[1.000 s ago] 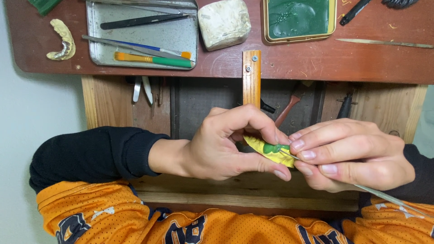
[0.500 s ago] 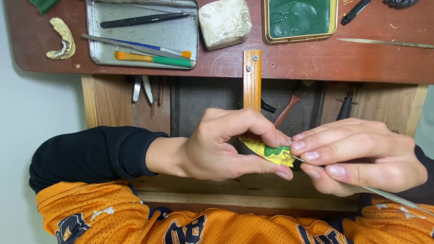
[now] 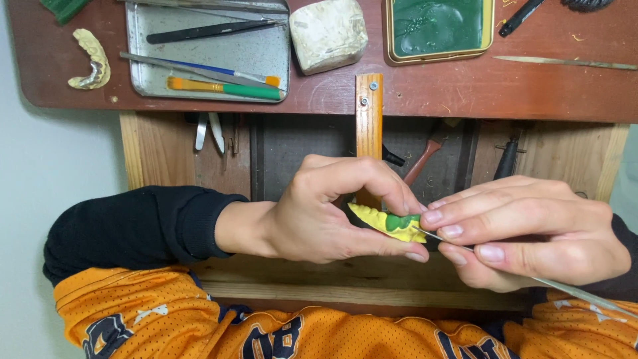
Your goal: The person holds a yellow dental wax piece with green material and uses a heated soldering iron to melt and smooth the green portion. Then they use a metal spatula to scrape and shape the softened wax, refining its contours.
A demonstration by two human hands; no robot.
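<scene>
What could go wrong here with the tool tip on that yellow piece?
The right hand holds a thin metal tool with its tip at the green patch on the yellow piece. A slip might gouge the patch or prick the left hand's fingertips, which pinch the piece right beside the tip. The piece is held in the air in front of the wooden peg, so it might drop if the grip loosens.

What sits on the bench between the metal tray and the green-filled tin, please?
In the head view, a pale, rough-edged block lies on the reddish benchtop between the metal tray and the green-filled tin.
</scene>
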